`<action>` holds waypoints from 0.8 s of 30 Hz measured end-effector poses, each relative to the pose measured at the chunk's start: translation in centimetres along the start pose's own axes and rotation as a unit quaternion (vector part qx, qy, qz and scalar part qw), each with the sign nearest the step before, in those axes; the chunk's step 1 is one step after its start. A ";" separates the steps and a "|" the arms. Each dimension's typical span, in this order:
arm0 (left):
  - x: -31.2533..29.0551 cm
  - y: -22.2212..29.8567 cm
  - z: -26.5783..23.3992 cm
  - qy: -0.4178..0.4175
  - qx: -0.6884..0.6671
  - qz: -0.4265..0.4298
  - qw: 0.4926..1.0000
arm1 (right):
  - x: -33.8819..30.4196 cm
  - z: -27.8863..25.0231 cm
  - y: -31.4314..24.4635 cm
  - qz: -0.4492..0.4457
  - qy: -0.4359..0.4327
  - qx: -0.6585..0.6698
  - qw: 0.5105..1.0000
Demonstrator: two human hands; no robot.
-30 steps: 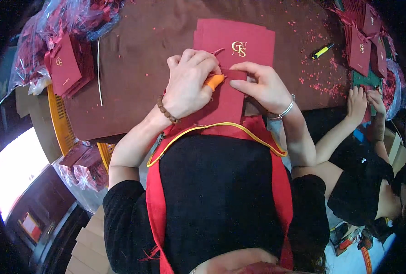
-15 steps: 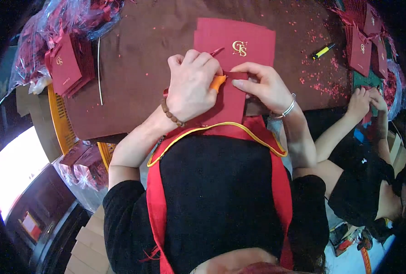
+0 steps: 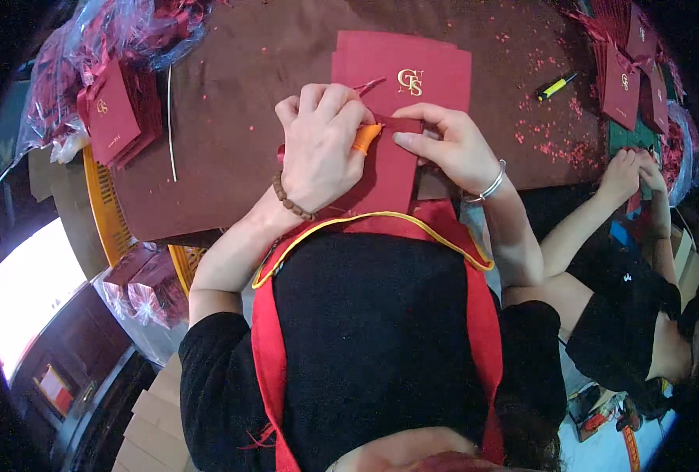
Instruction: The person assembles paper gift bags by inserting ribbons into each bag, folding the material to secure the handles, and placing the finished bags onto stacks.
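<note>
The right hand [image 3: 444,143] pinches the upper edge of a red packet [image 3: 389,173] at the counter's [image 3: 224,102] near side. The left hand [image 3: 322,130] curls over it beside an orange piece [image 3: 367,139], grip hidden. Beyond lies a red stack [image 3: 401,59]; farther right, a yellow tool [image 3: 554,89].

A brown-covered table [image 3: 224,94] is noted. Bright white light [image 3: 35,295] is observed at far left, beside a dark panelled surface [image 3: 90,346]. Pale flooring [image 3: 597,444] is seen lower right.
</note>
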State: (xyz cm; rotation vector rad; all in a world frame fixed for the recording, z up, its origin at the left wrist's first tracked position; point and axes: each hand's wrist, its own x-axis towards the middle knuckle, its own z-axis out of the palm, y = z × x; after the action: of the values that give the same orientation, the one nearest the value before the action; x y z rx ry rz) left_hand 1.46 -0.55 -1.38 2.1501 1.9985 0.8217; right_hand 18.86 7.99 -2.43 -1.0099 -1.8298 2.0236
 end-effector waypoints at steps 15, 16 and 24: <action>0.5 1.4 0.6 -0.028 0.031 -0.006 0.999 | -0.2 -0.3 1.5 -0.052 0.023 -0.030 0.998; 0.6 1.8 0.6 -0.012 0.033 0.004 0.999 | -0.3 -0.4 1.6 -0.052 0.024 -0.030 0.998; 0.6 1.6 0.6 0.021 0.011 0.012 1.000 | -0.4 -0.3 0.7 -0.084 0.056 -0.066 0.993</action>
State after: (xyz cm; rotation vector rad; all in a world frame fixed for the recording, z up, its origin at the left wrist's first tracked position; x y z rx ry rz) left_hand 3.14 -0.04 -1.04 2.1899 2.0160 0.8598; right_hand 19.55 7.89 -2.95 -0.9486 -1.9383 1.7346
